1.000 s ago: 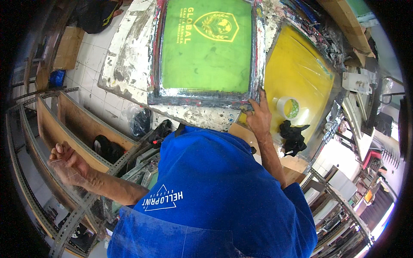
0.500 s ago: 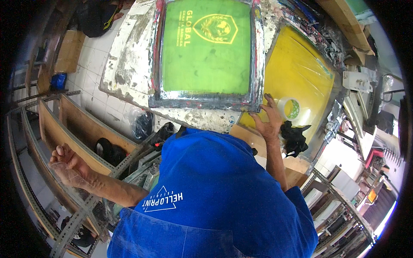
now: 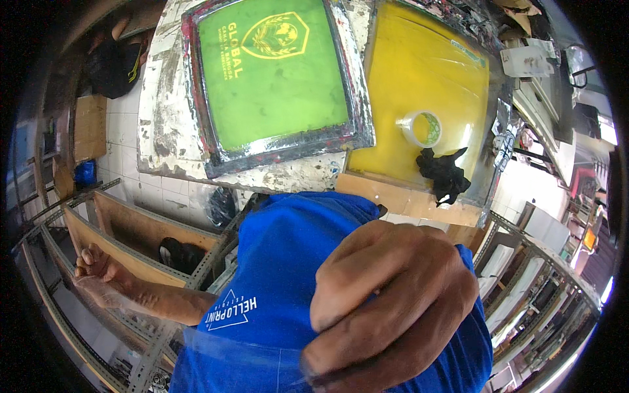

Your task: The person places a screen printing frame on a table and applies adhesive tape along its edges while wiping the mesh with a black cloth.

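Off to the left, my left hand (image 3: 103,274) is raised with its fingers curled. A see-through strip, like clear tape (image 3: 229,342), runs from it across my blue shirt toward my right hand. My right hand (image 3: 393,301) is large and close in front of my chest, its fingers folded together. What its fingertips hold, if anything, is hidden. Beyond the hands, a framed printing screen (image 3: 278,98) with green mesh and a yellow crest rests on a paint-stained white board (image 3: 167,114). Right of it, a tape roll (image 3: 421,128) stands on a yellow screen (image 3: 426,72).
A crumpled black cloth or glove (image 3: 444,175) lies near the yellow screen's front edge. Wooden shelving (image 3: 131,242) in a metal frame stands left, and a slotted rack (image 3: 524,301) right. At the far left are a cardboard box (image 3: 90,128) and a black bag (image 3: 113,69).
My right hand has left the yellow screen beside the tape roll, come up close before my chest and closed. My left hand stays raised. The view has shifted, so the screens sit further left.
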`<action>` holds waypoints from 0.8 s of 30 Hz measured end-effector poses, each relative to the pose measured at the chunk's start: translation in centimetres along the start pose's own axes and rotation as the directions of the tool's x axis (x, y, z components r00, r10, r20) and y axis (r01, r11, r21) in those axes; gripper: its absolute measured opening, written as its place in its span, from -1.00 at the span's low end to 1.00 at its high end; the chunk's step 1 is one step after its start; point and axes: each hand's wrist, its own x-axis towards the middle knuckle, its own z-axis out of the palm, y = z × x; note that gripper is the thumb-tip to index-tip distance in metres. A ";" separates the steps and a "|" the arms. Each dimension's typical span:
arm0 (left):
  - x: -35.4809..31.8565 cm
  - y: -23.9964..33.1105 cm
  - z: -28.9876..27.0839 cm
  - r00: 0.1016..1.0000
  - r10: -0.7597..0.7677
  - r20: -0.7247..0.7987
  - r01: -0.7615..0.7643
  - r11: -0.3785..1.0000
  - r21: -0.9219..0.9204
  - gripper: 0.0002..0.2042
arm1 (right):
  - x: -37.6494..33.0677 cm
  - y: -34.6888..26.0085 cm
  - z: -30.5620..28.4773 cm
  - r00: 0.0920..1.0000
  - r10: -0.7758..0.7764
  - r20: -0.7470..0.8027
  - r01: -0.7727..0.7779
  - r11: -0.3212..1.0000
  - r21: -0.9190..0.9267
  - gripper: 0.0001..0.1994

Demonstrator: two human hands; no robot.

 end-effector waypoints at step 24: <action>-8.9 -22.2 11.3 0.840 -0.527 -0.129 0.189 0.061 0.980 -0.71 | -23.7 7.2 -5.4 0.377 0.359 -0.854 -0.850 -0.231 -0.473 -0.84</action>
